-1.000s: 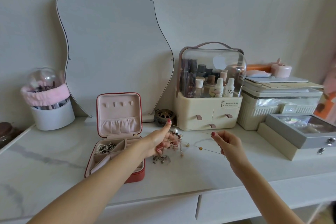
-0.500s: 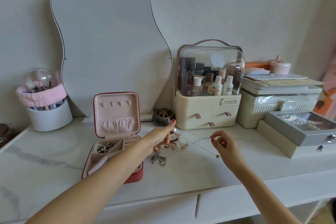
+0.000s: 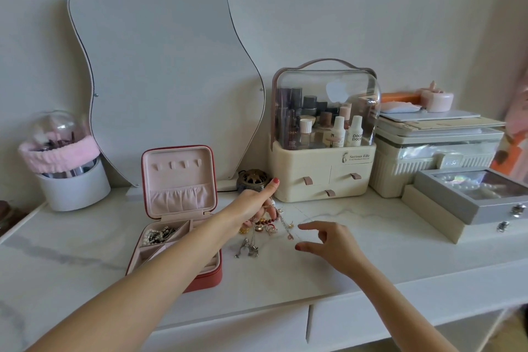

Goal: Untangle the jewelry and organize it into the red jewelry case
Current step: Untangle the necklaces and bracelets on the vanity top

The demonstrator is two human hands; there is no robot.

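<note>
Left hand (image 3: 254,206) gripping jewelry tangle (image 3: 267,227), beaded pieces in red case (image 3: 183,240)

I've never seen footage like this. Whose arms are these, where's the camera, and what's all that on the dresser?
No machine here: a person wears a camera on the head, looking down at their own arms. The left hand holds up a tangled clump of jewelry over the white tabletop. The right hand reaches toward it with finger and thumb apart, gripping nothing. Left of the tangle lies the open red jewelry case, some pieces already inside. Behind stands a clear-lidded cosmetics box.
</note>
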